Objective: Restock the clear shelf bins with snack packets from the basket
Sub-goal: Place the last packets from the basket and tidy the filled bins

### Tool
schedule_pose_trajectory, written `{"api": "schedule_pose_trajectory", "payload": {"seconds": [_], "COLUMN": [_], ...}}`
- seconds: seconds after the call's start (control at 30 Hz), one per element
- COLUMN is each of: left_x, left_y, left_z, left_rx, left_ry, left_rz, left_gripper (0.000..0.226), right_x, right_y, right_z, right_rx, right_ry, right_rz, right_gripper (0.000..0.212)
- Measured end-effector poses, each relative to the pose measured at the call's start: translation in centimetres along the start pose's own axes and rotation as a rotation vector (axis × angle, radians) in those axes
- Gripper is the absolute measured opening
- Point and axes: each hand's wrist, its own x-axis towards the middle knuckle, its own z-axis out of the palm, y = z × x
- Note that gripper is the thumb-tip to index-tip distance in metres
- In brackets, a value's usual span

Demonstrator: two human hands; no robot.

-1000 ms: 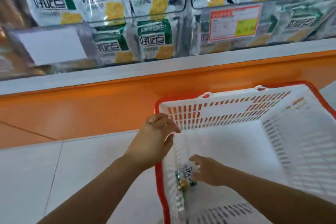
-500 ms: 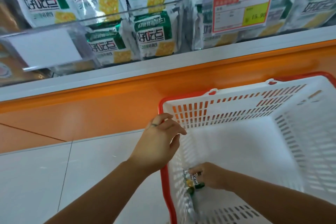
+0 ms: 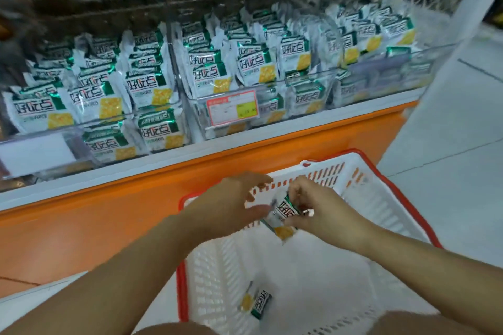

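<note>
The person stands at a low shelf with both hands over a white basket [image 3: 181, 294] with a red rim, which sits on the pale floor [image 3: 449, 144] against the orange shelf base [image 3: 109, 215]. The right hand [image 3: 324, 212] has its fingers and thumb curled round a snack packet [image 3: 284, 215], white and green with a yellow patch, held tilted above the basket's far wall. The left hand [image 3: 231, 207] is opened out, fingers straight and spread, reaching in from the other side with its tips right at the packet's edge; the blur there makes it hard to say whether they touch. Down on the basket's bottom, near the left wall, lies a second packet [image 3: 257, 304] of the same kind. Up on the shelf, the clear bins [image 3: 299, 100] stand side by side, packed with rows of matching packets standing on end, and a red-bordered price label [image 3: 231, 107] is fixed to the front of the middle bin.
</note>
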Motion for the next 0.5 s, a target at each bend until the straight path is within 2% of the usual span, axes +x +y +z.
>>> {"api": "schedule_pose_trajectory", "payload": {"seconds": [0.07, 0.13, 0.2, 0.27, 0.33, 0.4, 0.5], "left_x": [1.3, 2.3, 3.4, 4.6, 5.8, 6.9, 8.2], "left_y": [3.1, 6.3, 9.2, 11.9, 14.2, 16.3, 18.6], "left_z": [-1.8, -3.4, -4.6, -5.4, -5.8, -5.8, -5.4], "left_rx": [-0.032, -0.040, -0.083, -0.106, -0.145, -0.226, -0.349], "left_ry": [-0.039, 0.001, 0.094, 0.210, 0.312, 0.378, 0.438], "left_rz": [0.053, 0.111, 0.128, 0.130, 0.136, 0.145, 0.162], "left_gripper": [0.042, 0.028, 0.021, 0.020, 0.017, 0.016, 0.017], "right_x": [-1.3, -2.4, -3.4, -4.0, -4.5, -4.6, -4.4], "right_y": [-1.5, -2.6, -3.4, -3.6, -4.0, -4.2, -4.1], "right_z": [-3.5, -6.7, -9.7, -12.5, -14.8, -16.6, -18.5], "right_rx": [0.024, 0.076, 0.045, -0.084, -0.145, -0.082, 0.001], "right_ry": [0.074, 0.161, 0.296, 0.492, 0.620, 0.624, 0.570], "right_rz": [-0.037, -0.072, -0.088, -0.093, -0.096, -0.100, -0.138], "right_gripper": [0.043, 0.041, 0.041, 0.042, 0.051, 0.049, 0.031]}}
